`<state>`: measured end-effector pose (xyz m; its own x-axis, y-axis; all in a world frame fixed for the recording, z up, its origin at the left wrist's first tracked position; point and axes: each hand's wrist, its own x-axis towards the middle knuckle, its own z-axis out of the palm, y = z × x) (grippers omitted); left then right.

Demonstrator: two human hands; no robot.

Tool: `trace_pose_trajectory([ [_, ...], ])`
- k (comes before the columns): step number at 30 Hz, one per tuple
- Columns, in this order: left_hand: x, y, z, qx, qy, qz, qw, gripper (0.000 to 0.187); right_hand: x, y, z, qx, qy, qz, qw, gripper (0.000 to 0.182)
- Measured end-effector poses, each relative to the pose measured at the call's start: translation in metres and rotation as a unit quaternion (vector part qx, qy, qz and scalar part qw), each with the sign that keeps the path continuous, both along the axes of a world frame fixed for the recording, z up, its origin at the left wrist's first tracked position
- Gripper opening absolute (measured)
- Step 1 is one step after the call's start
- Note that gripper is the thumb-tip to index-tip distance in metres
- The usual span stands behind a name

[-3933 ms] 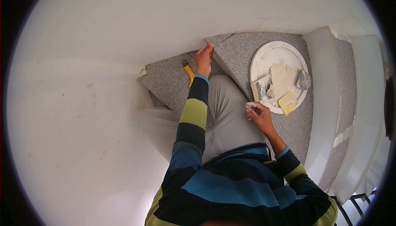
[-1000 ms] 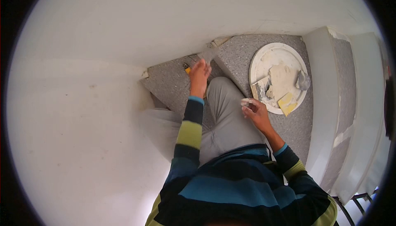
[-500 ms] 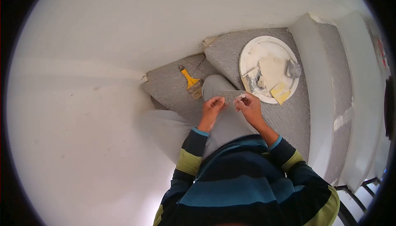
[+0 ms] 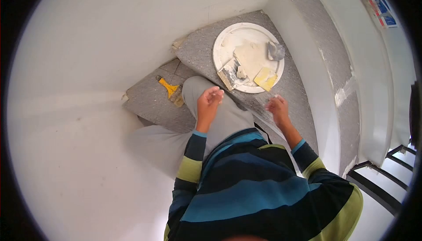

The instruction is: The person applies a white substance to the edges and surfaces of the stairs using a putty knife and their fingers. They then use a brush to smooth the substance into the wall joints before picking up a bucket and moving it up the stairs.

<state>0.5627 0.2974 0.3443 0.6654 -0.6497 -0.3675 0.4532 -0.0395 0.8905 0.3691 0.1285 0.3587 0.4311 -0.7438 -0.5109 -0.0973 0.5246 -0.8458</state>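
My left hand (image 4: 208, 102) is raised over my grey-trousered knee, fingers loosely bent and holding nothing. To its right, my right hand (image 4: 278, 108) is closed on a thin grey flat plate (image 4: 263, 97), like a scraper blade, blurred against the step. Just beyond sits a round white lid (image 4: 218, 43) on the stair tread. On the lid are pale filler (image 4: 249, 55), a yellow flat scraper (image 4: 265, 79), a grey lump (image 4: 276, 51), and a smeared flat blade (image 4: 229, 74) with a whitish chunk (image 4: 241, 72) on it.
A yellow-handled brush (image 4: 169, 87) lies on the lower step at left. White walls (image 4: 110, 43) rise beside the grey stair treads (image 4: 290, 96). Further steps climb to the right, where a blue, white and red package (image 4: 383, 10) sits. Black railing bars (image 4: 373, 192) stand at lower right.
My hands have parted. The left has let go of the grey plate, while the right has carried it rightward, close to the lid. The camera view has shifted, moving the lid left in the picture.
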Motion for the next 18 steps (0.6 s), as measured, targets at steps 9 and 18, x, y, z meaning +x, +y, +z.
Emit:
trace_pose_trajectory([
  [9, 0.009, -0.055, -0.011, 0.129, -0.052, 0.028, 0.99, 0.046, -0.066, -0.036, -0.024, -0.029, 0.178, 0.09, 0.979, 0.014],
  [18, 0.01, -0.051, -0.024, 0.039, 0.012, 0.043, 0.998, 0.021, -0.013, -0.052, 0.004, -0.447, 0.38, 0.157, 0.794, 0.041],
])
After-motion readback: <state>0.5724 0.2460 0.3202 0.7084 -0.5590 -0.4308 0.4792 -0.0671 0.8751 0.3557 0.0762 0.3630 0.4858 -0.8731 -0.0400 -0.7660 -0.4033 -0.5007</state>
